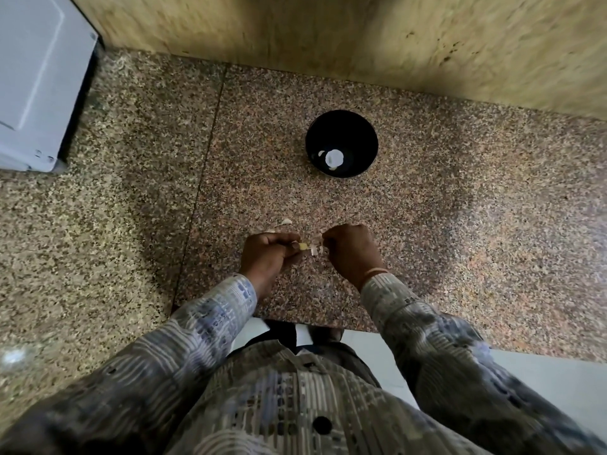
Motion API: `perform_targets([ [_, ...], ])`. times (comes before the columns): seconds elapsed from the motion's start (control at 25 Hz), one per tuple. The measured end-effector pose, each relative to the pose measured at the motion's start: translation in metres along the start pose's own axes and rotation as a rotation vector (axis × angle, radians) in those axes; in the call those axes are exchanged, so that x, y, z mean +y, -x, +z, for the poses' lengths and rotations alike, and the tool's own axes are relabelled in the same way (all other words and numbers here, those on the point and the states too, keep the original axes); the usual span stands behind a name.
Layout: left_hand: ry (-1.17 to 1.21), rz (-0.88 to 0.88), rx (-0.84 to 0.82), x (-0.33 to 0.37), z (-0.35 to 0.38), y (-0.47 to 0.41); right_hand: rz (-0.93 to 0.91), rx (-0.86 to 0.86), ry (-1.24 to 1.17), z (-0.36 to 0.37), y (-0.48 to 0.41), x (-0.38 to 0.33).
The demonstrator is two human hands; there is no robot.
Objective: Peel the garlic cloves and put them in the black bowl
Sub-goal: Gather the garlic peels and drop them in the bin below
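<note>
My left hand [267, 254] pinches a small pale garlic clove [303, 246] over the speckled granite counter [427, 224]. My right hand [351, 251] faces it, fingers curled, pinching a strip of papery skin [316, 250] that still hangs from the clove. The black bowl [341, 124] stands farther back on the counter, beyond the hands, with a few white peeled cloves [333, 158] on its bottom.
Loose bits of garlic skin [286, 221] lie on the counter just beyond my left hand. A white appliance [36, 80] stands at the far left. A beige wall [328, 31] closes the back. The counter's front edge [295, 321] runs just under my wrists.
</note>
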State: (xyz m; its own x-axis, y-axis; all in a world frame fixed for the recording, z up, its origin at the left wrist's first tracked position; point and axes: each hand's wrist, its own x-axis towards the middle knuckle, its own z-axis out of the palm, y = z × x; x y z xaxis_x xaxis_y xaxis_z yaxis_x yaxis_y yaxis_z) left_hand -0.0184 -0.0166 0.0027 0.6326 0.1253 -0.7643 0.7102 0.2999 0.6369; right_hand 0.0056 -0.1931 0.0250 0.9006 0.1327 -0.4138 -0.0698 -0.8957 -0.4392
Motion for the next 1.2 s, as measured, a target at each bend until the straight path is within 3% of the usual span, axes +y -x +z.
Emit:
perform_targets([
  [0.08,-0.001,-0.012,0.004,-0.001,-0.002,-0.003,0.074,0.128,-0.112,0.000,0.002,-0.002],
  [0.12,0.003,-0.012,-0.009,-0.001,-0.003,-0.003,0.100,0.116,-0.202,-0.002,0.004,-0.003],
  [0.24,-0.012,0.016,-0.120,0.002,-0.004,0.002,0.266,-0.069,-0.779,0.004,0.015,-0.013],
  [0.4,0.140,-0.113,-0.131,0.007,-0.008,-0.001,0.131,0.114,-0.779,0.015,0.028,-0.013],
  [0.48,0.214,-0.188,-0.137,0.008,-0.015,-0.007,0.175,0.126,-1.046,0.012,0.032,-0.017],
  [0.56,0.096,-0.183,-0.158,0.008,-0.020,-0.010,0.241,0.082,-1.283,0.010,0.036,-0.018],
  [0.72,-0.059,-0.170,-0.131,0.004,-0.014,-0.012,0.344,-0.008,-1.448,0.011,0.033,-0.013],
  [0.88,0.030,-0.231,-0.155,0.003,-0.009,-0.012,0.448,0.043,-1.369,0.013,0.024,-0.008],
  [1.0,0.073,-0.239,-0.131,0.002,-0.009,-0.010,0.511,0.116,-1.026,0.010,-0.009,-0.001],
  [1.2,-0.037,-0.203,-0.067,-0.006,-0.016,-0.010,0.465,0.098,-0.566,0.011,-0.071,0.011],
])
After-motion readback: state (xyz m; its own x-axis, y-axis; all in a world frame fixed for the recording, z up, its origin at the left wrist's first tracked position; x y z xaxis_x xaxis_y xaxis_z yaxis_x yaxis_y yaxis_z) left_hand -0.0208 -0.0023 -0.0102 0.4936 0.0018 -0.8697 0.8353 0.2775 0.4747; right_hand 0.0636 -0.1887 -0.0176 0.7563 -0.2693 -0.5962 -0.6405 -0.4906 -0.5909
